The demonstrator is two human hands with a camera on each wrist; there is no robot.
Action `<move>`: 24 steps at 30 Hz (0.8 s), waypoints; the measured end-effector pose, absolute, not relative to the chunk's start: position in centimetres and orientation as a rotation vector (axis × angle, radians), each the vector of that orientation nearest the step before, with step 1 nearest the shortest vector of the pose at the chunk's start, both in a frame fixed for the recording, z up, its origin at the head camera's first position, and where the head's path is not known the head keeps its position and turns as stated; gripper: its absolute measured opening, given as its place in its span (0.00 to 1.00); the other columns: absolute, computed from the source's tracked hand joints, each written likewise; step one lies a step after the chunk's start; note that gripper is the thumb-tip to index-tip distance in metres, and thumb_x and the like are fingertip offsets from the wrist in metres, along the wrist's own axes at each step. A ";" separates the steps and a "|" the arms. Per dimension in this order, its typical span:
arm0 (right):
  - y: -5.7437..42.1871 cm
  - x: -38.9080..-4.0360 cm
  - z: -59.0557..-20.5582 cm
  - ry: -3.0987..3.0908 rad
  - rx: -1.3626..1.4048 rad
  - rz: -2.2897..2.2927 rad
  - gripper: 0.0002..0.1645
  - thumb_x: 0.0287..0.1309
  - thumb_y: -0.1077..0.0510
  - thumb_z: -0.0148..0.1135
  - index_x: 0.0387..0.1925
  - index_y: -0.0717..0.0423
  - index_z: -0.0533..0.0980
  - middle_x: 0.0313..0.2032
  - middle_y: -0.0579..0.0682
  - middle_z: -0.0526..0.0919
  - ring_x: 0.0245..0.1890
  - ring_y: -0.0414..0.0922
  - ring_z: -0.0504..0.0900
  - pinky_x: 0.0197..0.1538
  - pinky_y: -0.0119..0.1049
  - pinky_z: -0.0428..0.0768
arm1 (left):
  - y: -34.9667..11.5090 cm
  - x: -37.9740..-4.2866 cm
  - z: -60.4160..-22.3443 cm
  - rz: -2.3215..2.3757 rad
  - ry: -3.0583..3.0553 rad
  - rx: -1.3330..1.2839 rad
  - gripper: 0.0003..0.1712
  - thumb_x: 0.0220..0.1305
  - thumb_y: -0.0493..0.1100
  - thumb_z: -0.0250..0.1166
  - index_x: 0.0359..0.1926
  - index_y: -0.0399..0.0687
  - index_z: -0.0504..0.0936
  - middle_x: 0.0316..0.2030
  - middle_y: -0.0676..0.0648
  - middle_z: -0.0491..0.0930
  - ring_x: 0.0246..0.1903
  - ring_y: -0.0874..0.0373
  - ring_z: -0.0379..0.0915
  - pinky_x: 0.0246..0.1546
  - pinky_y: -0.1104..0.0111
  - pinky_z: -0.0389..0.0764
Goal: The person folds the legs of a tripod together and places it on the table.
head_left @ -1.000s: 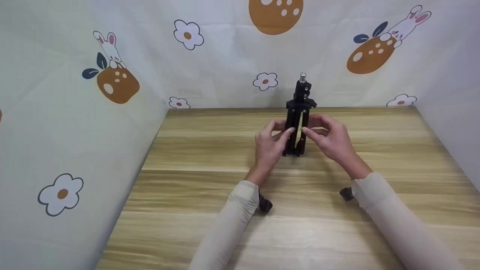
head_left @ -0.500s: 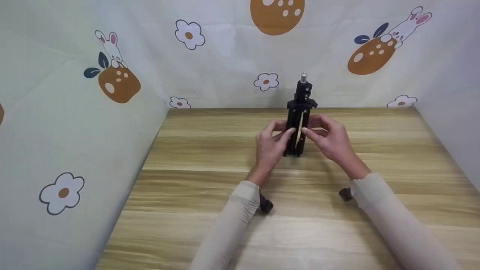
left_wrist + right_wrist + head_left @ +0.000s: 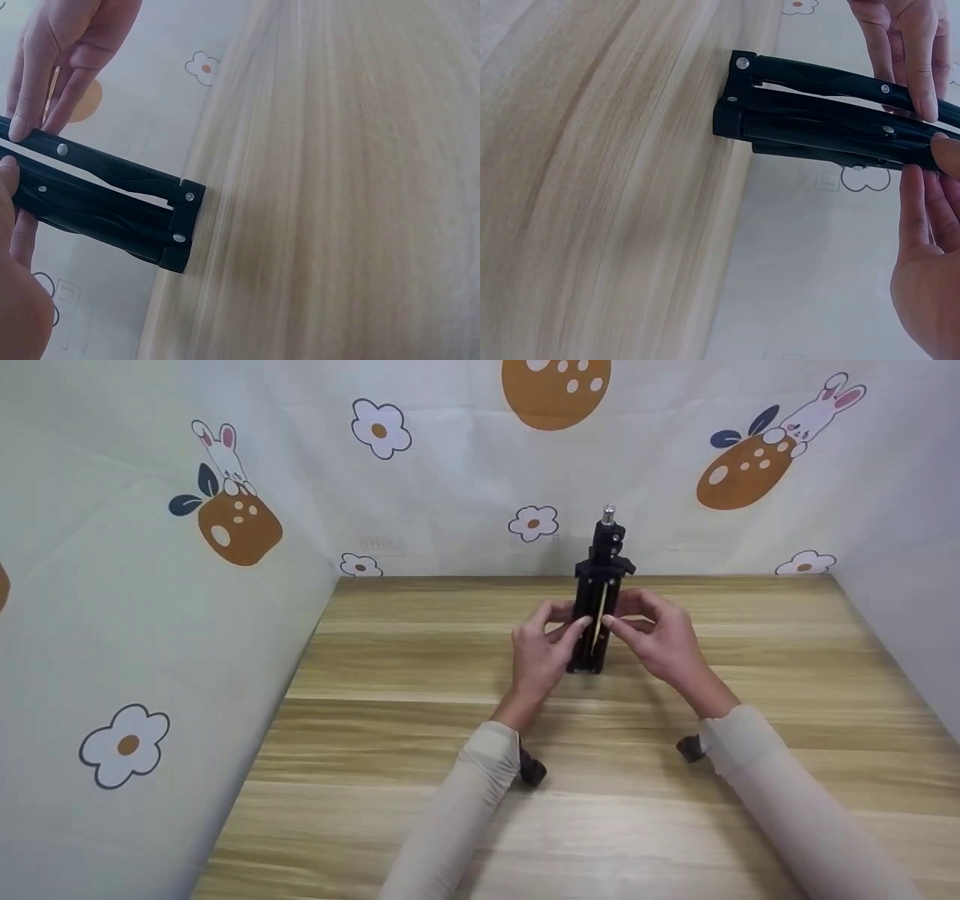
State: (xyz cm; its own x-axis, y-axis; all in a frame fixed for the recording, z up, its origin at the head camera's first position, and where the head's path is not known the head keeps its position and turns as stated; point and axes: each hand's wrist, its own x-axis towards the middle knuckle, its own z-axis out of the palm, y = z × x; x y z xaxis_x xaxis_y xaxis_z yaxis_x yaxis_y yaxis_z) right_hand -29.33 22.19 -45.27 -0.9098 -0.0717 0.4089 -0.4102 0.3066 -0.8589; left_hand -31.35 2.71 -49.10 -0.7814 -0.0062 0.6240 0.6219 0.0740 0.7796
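Nearest, well in front of the black stand [image 3: 589, 594]: a left sleeve [image 3: 450, 810] and a right sleeve [image 3: 806, 802], both pale, slanting inward toward the stand from either side. Beside the cuffs, also in front of the stand: a dark left fitting [image 3: 533, 772] and a dark right fitting [image 3: 690, 748], each partly hidden by cloth. Beneath these, and to both sides of the stand: a wood-grain tabletop [image 3: 405, 675].

Farther in, at the left of the stand: left hand [image 3: 541, 641], clamped on the left leg [image 3: 583, 592], thumb on the near face. At the right of the stand: right hand [image 3: 666, 637], clamped likewise on the right leg [image 3: 612, 592]. Between the two thumbs, a narrow gap separating the legs.

The stand itself: folded, roughly upright near the back of the tabletop. At its lower end, a squared bracket [image 3: 184, 225] with bright rivets; at its upper end, a flanged collar [image 3: 604, 567] and, above, a metal tip [image 3: 608, 514].

Farthest, behind the stand: pale cloth [image 3: 450, 495]. Printed there: a small flower [image 3: 533, 523] left of the stand's top; a rabbit on spotted orange fruit [image 3: 746, 480], higher and to the right.
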 end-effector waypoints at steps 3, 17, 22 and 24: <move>22.2 -29.3 -45.3 -2.285 0.434 1.633 0.19 0.67 0.59 0.76 0.55 0.63 0.83 0.48 0.58 0.90 0.48 0.40 0.88 0.52 0.26 0.91 | 2.7 -31.3 -49.2 -1.755 -1.895 -0.603 0.11 0.67 0.36 0.78 0.47 0.38 0.86 0.43 0.43 0.93 0.45 0.59 0.90 0.50 0.71 0.93; 21.9 -29.1 -45.6 -2.276 0.411 1.628 0.18 0.66 0.58 0.78 0.52 0.63 0.83 0.46 0.58 0.90 0.46 0.40 0.89 0.50 0.26 0.92 | 2.4 -31.6 -49.5 -1.800 -1.892 -0.633 0.11 0.68 0.37 0.76 0.48 0.38 0.87 0.43 0.42 0.92 0.47 0.58 0.90 0.52 0.70 0.93; 21.8 -29.0 -45.6 -2.265 0.392 1.648 0.17 0.65 0.59 0.78 0.50 0.64 0.83 0.45 0.59 0.90 0.44 0.39 0.89 0.49 0.26 0.92 | 2.3 -31.7 -49.5 -1.799 -1.900 -0.644 0.11 0.69 0.37 0.76 0.49 0.39 0.87 0.44 0.43 0.92 0.48 0.58 0.90 0.53 0.70 0.92; 21.7 -28.9 -45.6 -2.263 0.387 1.660 0.17 0.65 0.59 0.79 0.49 0.64 0.83 0.44 0.59 0.90 0.44 0.39 0.89 0.50 0.27 0.92 | 2.3 -31.8 -49.5 -1.788 -1.907 -0.647 0.11 0.70 0.37 0.75 0.50 0.40 0.87 0.44 0.43 0.92 0.48 0.58 0.90 0.53 0.71 0.92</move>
State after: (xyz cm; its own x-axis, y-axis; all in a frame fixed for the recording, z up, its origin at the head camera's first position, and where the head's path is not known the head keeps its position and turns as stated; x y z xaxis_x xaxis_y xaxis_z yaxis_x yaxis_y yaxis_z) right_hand -28.94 21.74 -45.55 -0.9164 -0.0350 0.3988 -0.3908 0.2935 -0.8724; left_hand -31.76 2.28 -49.46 -0.7915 0.0353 0.6102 0.6112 0.0524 0.7898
